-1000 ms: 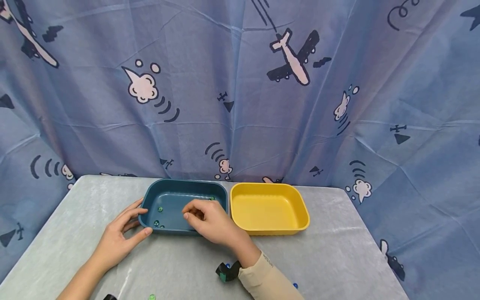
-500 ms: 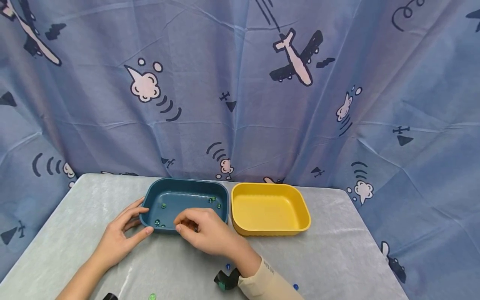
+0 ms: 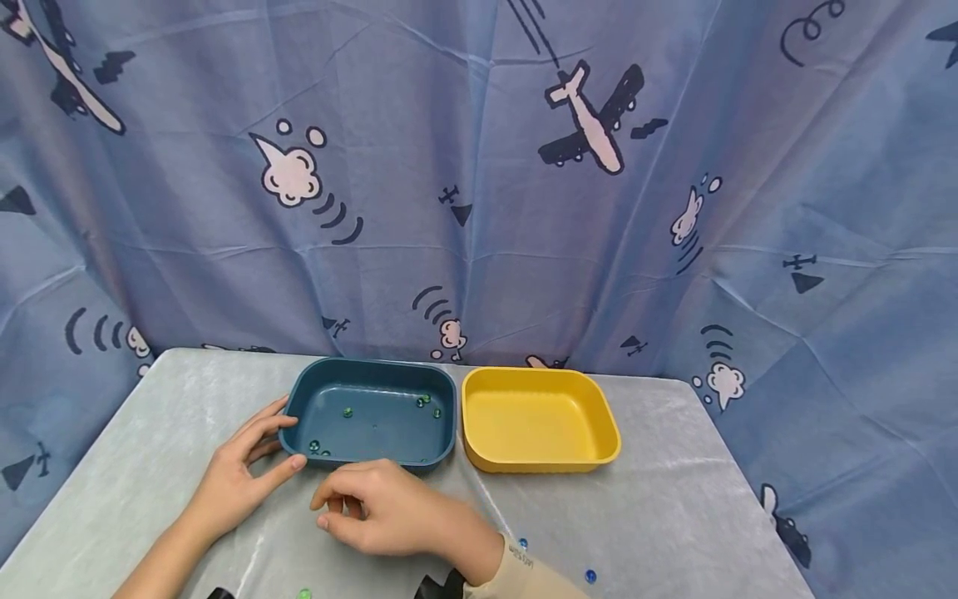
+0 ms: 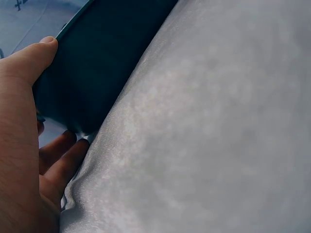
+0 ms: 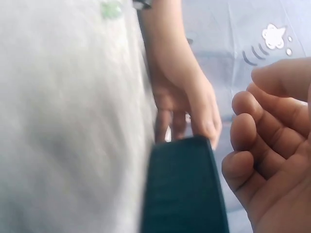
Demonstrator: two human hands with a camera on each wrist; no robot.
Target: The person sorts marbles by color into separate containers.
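My left hand (image 3: 238,484) holds the left end of a dark teal tub (image 3: 374,426), thumb at the front rim and fingers along the side. In the left wrist view the thumb (image 4: 47,46) lies at the tub's edge. Inside the tub are several green glass marbles, one (image 3: 348,413) left of the middle and another (image 3: 437,413) near the right end. My right hand (image 3: 389,509) hovers just in front of the tub, fingers loosely curled. In the right wrist view its curled fingers (image 5: 243,131) hold nothing.
A yellow tub (image 3: 540,463) stands right beside the teal one. On the grey cloth lie a blue marble (image 3: 523,543), another blue marble (image 3: 591,576) and a green marble (image 3: 304,594) near the front. A patterned curtain (image 3: 479,183) hangs behind the table.
My right hand has moved out of the teal tub, toward the front and slightly left. One green marble in the tub has rolled right. The left hand stays put.
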